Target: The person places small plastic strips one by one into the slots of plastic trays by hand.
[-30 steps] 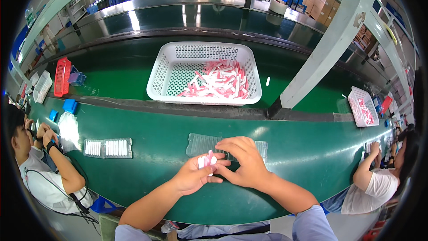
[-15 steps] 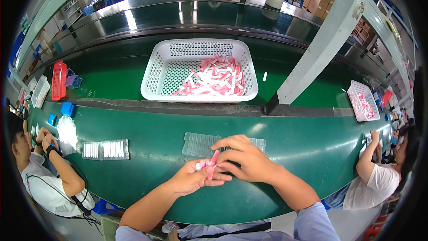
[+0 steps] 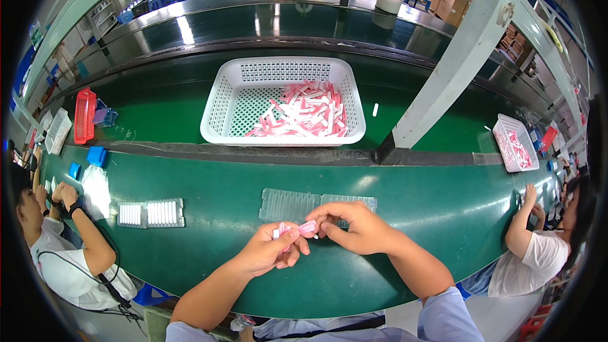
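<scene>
Small pink and white plastic sticks [image 3: 306,228] are gripped in my left hand [image 3: 269,250], the thumb pressed over them; several seem bunched together. One pink stick points out to the right, and the fingertips of my right hand [image 3: 345,228] are pinched at its far end. A tiny white piece shows just under those fingertips; its kind is too small to tell. Behind my hands lies a clear plastic tray [image 3: 290,206] with narrow slots, its right part partly covered by my right hand.
Beyond the ledge stands a white basket [image 3: 218,114] with many pink and white sticks. A filled clear tray [image 3: 145,221] lies to the left. One white stick [image 3: 375,109] lies beside the basket, near a slanted metal post [image 3: 443,76]. People sit at work on both sides.
The pink stick has swung from upright to pointing right. My right hand has shifted slightly right and lower, and my left fingers have curled in more.
</scene>
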{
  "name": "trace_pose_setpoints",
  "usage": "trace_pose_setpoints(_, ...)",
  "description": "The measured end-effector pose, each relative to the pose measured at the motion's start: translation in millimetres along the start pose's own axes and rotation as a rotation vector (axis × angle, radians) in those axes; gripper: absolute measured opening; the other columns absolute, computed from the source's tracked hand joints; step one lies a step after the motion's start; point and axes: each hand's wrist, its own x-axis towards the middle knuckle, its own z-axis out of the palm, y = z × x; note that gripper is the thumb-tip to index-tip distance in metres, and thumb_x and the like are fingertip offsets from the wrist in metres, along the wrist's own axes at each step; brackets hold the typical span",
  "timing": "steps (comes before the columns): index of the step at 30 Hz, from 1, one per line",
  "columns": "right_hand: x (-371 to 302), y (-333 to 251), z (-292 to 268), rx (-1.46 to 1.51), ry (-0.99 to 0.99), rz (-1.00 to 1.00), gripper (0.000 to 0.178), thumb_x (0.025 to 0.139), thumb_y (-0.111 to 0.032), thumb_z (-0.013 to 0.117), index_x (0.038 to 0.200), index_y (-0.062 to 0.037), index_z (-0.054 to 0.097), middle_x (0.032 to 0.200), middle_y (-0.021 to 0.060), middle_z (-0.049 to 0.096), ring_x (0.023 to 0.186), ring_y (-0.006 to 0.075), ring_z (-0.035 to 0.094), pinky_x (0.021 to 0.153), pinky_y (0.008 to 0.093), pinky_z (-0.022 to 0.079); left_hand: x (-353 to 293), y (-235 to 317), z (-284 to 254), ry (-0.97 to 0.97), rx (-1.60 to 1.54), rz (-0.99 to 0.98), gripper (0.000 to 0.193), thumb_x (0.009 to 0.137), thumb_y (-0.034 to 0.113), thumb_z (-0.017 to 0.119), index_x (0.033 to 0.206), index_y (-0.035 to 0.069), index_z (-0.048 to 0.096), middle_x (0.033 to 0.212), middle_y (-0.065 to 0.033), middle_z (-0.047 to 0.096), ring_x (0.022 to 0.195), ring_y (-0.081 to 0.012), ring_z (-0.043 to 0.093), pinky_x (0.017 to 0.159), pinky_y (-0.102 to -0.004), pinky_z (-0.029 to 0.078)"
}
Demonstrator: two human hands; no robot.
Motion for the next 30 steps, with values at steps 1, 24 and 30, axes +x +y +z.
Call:
trace_pose_setpoints(1,-1,4,0,-0.001,0.001,0.000,0.029,0.092,0.006,0.060,0.119,-0.0012,0.066,0.092,0.0065,0.070,0.086,0.0164,0.069,0.077,0.0324,0.055,0,0,1,0.028,0.052,-0.013,0.032,0.111,0.025,0.051,0.122,-0.001,0.065,0.095,-0.0111,0.070,0.063,-0.0102,0.060,0.047,-0.0225,0.040)
trace_pose_setpoints(24,-1,14,5,0.020,0.173,0.084,0.024,0.094,-0.010,0.074,0.114,0.0025,0.070,0.090,0.0079,0.076,0.079,0.0123,0.071,0.069,0.0256,0.057,1,0,13,0.105,0.378,0.137,0.030,0.109,0.020,0.051,0.117,-0.003,0.068,0.087,-0.0089,0.074,0.049,-0.0039,0.046,0.051,-0.0209,0.039)
trace_pose_setpoints(30,-3,16,7,0.260,0.249,0.137,0.013,0.099,-0.010,0.069,0.102,0.0013,0.073,0.088,0.0045,0.073,0.075,0.0080,0.064,0.066,0.0247,0.054,2,-6,13,0.149,0.445,0.275,0.028,0.108,0.018,0.054,0.116,-0.005,0.069,0.090,-0.0094,0.076,0.049,-0.0038,0.047,0.049,-0.0208,0.039)
